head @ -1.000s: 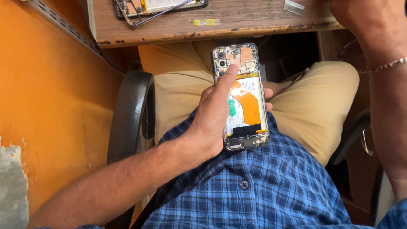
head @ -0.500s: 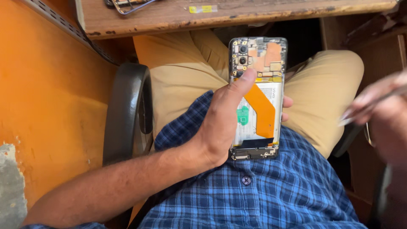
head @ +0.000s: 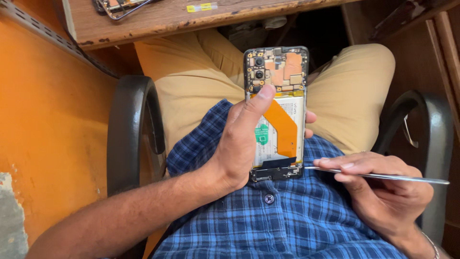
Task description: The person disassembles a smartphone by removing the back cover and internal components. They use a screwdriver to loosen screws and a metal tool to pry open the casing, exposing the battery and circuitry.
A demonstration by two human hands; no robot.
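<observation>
Clamped in the grip of the left hand (head: pixel 239 144), thumb laid across its exposed back, an opened phone (head: pixel 277 112) stands upright over the lap, while the right hand (head: pixel 383 192) pinches a thin metal pry tool (head: pixel 383 176) whose tip touches the phone's lower right corner. Above, a worn wooden counter (head: pixel 191 17) carries another dismantled phone (head: pixel 120 5) at its far edge, with an orange wall (head: pixel 48 120) to the left and black chair armrests (head: pixel 129 129) on both sides. Compared with half a second ago, the right hand is now fully in view and sharp, its tool brought up to the phone, which sits slightly lower.
</observation>
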